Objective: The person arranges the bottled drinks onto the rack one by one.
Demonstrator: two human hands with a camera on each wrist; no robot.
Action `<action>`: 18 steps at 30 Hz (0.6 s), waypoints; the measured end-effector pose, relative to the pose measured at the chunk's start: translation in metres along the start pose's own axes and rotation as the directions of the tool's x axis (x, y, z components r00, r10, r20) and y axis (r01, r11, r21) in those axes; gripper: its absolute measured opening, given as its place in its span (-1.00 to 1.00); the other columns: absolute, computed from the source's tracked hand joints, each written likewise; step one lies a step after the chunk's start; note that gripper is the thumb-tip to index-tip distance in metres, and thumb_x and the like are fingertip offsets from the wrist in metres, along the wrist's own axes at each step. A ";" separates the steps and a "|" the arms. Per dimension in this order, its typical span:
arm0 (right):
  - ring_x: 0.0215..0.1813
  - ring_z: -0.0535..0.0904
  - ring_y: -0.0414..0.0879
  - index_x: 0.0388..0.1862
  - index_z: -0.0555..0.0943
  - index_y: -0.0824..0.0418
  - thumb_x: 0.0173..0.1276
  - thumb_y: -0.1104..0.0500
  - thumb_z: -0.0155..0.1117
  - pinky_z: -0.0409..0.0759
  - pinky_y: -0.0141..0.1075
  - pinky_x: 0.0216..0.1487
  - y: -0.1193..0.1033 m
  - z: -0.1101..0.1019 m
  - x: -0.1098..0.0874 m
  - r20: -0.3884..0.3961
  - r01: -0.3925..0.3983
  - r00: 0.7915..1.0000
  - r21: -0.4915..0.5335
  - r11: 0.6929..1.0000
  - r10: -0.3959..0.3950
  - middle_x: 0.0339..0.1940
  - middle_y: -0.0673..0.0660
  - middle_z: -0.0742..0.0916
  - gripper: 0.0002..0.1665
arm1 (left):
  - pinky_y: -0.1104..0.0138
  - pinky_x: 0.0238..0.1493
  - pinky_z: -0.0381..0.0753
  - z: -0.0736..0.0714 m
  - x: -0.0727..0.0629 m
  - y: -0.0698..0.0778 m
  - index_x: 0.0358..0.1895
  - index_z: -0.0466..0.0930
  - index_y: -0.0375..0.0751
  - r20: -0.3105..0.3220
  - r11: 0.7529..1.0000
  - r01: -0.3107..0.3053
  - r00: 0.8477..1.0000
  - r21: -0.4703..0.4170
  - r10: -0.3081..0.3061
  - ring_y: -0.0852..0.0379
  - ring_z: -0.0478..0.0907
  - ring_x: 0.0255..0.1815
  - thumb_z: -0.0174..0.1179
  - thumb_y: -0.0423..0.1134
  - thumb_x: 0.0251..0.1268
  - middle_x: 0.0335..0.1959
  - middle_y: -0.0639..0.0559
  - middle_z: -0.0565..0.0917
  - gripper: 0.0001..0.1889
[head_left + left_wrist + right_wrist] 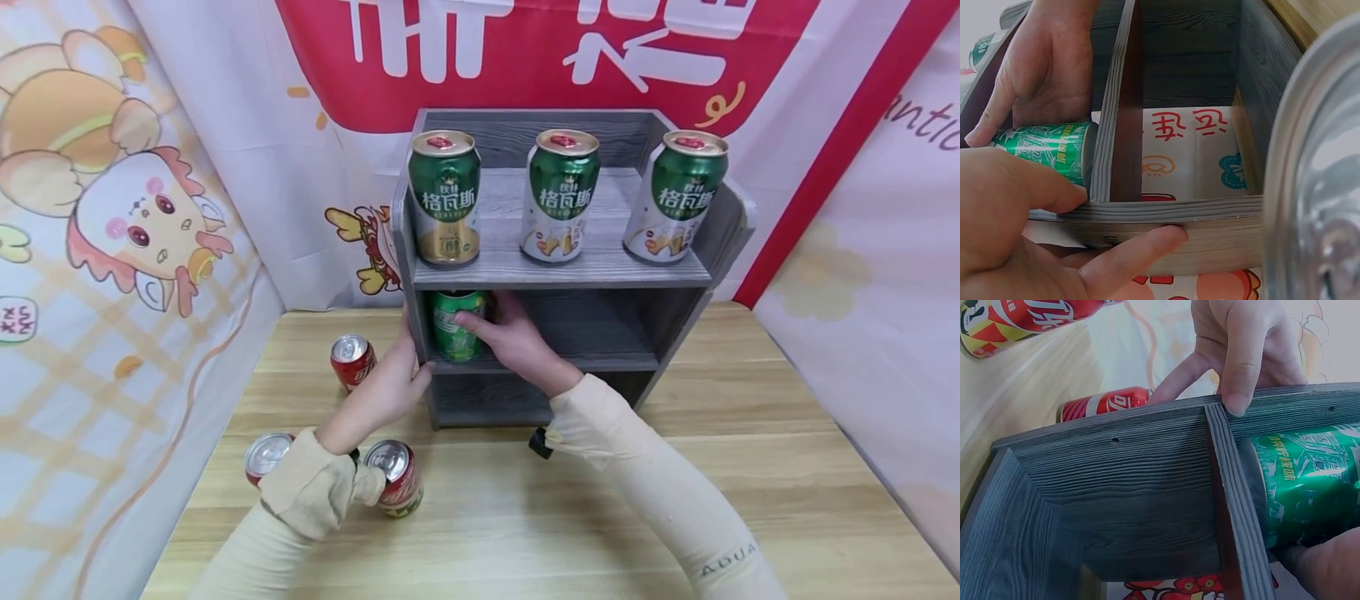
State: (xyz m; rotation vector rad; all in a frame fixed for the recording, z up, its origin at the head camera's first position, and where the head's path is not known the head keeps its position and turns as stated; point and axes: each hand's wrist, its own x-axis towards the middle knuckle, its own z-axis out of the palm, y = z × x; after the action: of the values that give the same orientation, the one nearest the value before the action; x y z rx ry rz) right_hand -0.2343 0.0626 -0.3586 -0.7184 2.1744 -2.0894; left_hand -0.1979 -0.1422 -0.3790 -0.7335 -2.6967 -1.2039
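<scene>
A green soda can (pixel 453 333) stands at the left end of the middle level of a grey wood-grain shelf (pixel 517 277). My right hand (pixel 521 342) holds this can from its right side, thumb across the front and the other fingers partly hidden behind it. With my left hand (pixel 388 379) I grip the shelf's left side panel. In the left wrist view, the thumb of that left hand (pixel 997 219) lies over the panel's front edge near the can's base, while other fingers run along the outer face.
Three green-topped cans, one a gold-and-green can (pixel 445 200), line the top level. Left of the shelf, a red can (pixel 352 360) stands on the wooden table (pixel 675 508). Two more, a red can (pixel 397 479) and another red can (pixel 267 457), flank my left forearm.
</scene>
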 end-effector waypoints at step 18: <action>0.47 0.37 0.03 0.58 0.20 0.21 0.52 0.20 0.25 0.35 -0.04 0.47 -0.008 -0.001 -0.002 -0.016 -0.056 0.998 -0.092 0.994 0.055 0.48 0.20 0.44 -0.25 | -0.07 0.38 0.43 -0.005 -0.008 0.004 0.62 -0.36 -0.33 0.010 0.998 -0.016 1.000 -0.061 0.017 -0.28 0.37 0.42 0.18 -0.54 0.36 0.48 -0.44 0.26 -0.02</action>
State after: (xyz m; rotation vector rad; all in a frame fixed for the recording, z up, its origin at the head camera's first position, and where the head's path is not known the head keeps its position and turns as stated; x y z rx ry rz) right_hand -0.2306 0.0641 -0.3514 -0.6441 2.2831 -1.9853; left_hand -0.1895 -0.1465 -0.3751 -0.7705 -2.6680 -1.2870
